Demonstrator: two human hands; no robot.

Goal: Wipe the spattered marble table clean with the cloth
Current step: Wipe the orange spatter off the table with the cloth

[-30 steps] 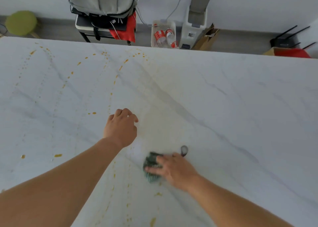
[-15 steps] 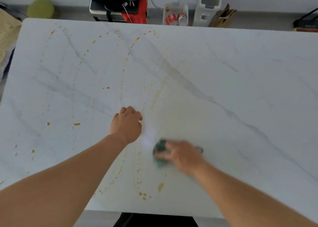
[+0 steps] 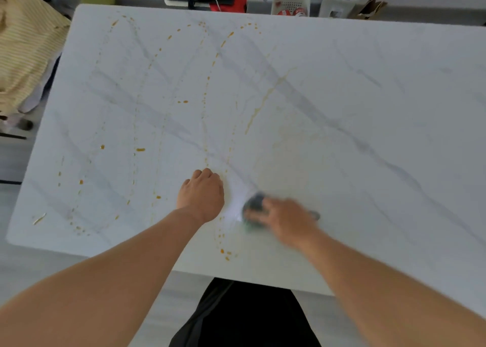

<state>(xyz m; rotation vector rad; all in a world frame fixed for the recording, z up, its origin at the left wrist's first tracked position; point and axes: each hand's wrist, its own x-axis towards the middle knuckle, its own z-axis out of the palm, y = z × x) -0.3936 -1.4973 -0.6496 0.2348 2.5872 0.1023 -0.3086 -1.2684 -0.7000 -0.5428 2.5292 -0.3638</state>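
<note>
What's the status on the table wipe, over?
Right hand pressing cloth, blurred. Left hand fisted on table. Orange spatter remains left. Nothing blocking.

Left hand [image 3: 201, 195] fisted, right hand [image 3: 285, 219] blurred
</note>
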